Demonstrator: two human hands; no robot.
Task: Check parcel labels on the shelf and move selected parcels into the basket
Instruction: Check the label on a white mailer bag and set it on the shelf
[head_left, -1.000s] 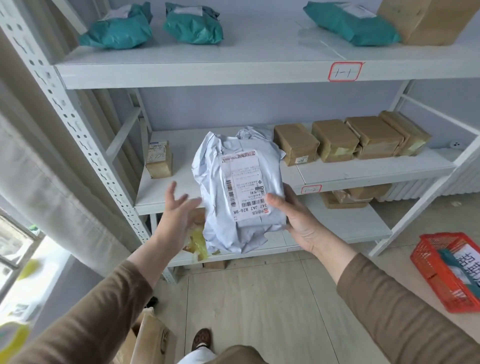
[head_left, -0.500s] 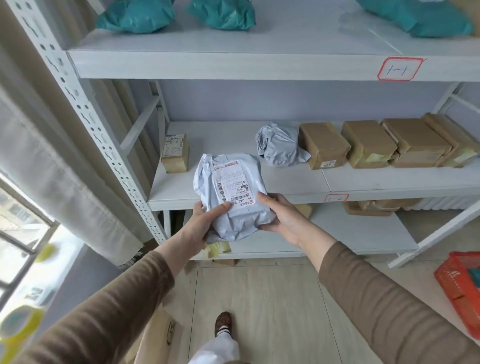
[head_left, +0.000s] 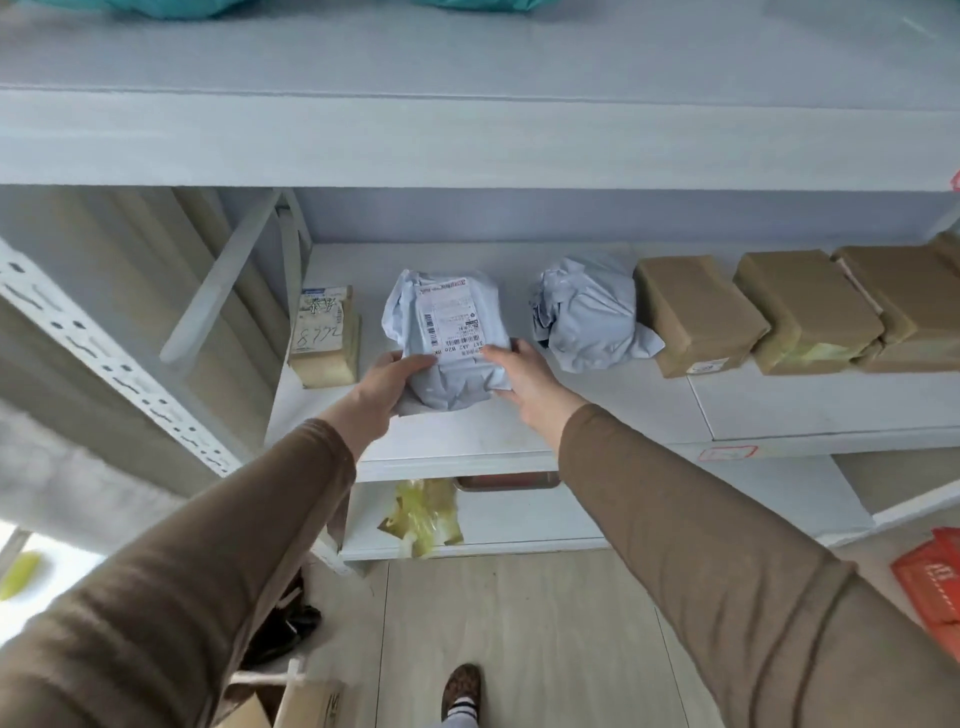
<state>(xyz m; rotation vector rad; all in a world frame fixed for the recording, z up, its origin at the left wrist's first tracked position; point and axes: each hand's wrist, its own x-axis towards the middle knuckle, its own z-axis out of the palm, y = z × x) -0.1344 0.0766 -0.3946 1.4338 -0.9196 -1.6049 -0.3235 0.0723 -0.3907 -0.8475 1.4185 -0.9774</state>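
A pale grey plastic mailer parcel (head_left: 447, 338) with a white barcode label facing up lies on the middle shelf (head_left: 597, 415). My left hand (head_left: 387, 382) grips its near left corner, and my right hand (head_left: 524, 382) holds its near right edge. A small tan box (head_left: 324, 338) with handwriting on its label stands to the parcel's left. To its right sits a second crumpled grey mailer (head_left: 587, 312). The red basket (head_left: 930, 582) shows only as a corner on the floor at the far right.
Several brown taped boxes (head_left: 696, 312) line the middle shelf to the right. A yellow-green bag (head_left: 423, 517) lies on the lower shelf. The upper shelf board (head_left: 467, 140) overhangs close above. Perforated shelf upright (head_left: 114, 364) at left; cardboard box (head_left: 306, 701) on the floor.
The grey mailer went from being held up in front of me down and forward onto the middle shelf, between the small tan box and the other mailer. I have leaned closer to the shelf.
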